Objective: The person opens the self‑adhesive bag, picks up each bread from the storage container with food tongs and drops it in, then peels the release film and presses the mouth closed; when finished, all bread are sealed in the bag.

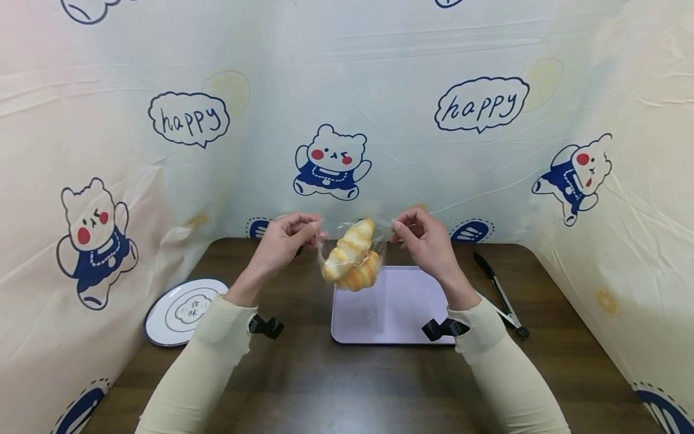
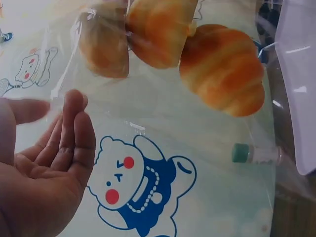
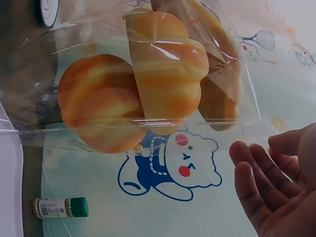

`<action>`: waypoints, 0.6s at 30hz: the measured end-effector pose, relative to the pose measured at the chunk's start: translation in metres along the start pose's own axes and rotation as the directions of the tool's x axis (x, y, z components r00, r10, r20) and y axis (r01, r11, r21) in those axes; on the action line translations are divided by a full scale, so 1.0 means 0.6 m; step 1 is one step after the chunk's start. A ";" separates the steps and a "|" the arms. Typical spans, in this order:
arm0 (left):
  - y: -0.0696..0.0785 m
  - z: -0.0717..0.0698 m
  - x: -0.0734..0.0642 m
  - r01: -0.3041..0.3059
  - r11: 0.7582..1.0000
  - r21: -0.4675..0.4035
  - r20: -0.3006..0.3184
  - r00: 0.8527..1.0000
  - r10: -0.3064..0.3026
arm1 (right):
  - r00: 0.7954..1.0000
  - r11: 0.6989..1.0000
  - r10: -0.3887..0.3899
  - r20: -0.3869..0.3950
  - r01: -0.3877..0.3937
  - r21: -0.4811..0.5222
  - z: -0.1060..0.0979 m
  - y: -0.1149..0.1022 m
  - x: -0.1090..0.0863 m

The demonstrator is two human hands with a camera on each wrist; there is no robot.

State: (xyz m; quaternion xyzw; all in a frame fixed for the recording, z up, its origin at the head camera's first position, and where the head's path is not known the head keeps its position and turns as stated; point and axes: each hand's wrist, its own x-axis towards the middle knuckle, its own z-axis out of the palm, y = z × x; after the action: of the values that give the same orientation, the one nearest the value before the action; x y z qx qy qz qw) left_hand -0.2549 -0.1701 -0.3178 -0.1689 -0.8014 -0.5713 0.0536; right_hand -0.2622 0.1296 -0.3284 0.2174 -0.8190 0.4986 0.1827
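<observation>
Two hands at work here: the left hand [image 1: 288, 237], between nine and ten o'clock of the bag, and the right hand [image 1: 425, 238], between two and three, each pinching the plastic, thumb nearly meeting fingers. One clear bag [image 1: 381, 246], up in the air, bread inside! Two croissant-shaped breads [image 1: 349, 256] from the head view; three shapes in the wrist views, and I cannot tell whether the third is separate. Outward from the bag: one lilac tray [image 1: 398, 328] at five o'clock, one plate [image 1: 172, 313] between eight and nine, one pair of tongs [image 1: 503, 295] between three and four. One green-capped jar [image 3: 59, 208], too, between seven and eight in the right wrist view. All this over a dark wood-grain table [image 1: 336, 386], a pale curtain [image 1: 379, 48] around it, two "happy" bubbles up at eleven and one.
</observation>
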 end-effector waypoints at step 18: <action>-0.002 0.015 0.001 -0.112 0.987 0.117 0.076 0.992 0.104 | 1.000 0.998 -0.022 -0.008 0.022 0.066 -0.005 0.005 0.002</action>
State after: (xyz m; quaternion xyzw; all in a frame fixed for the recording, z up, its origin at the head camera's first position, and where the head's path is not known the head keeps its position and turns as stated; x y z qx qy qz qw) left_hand -0.2548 -0.1620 -0.3218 -0.2283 -0.8256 -0.5117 0.0668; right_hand -0.2647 0.1335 -0.3286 0.2306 -0.7991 0.5239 0.1840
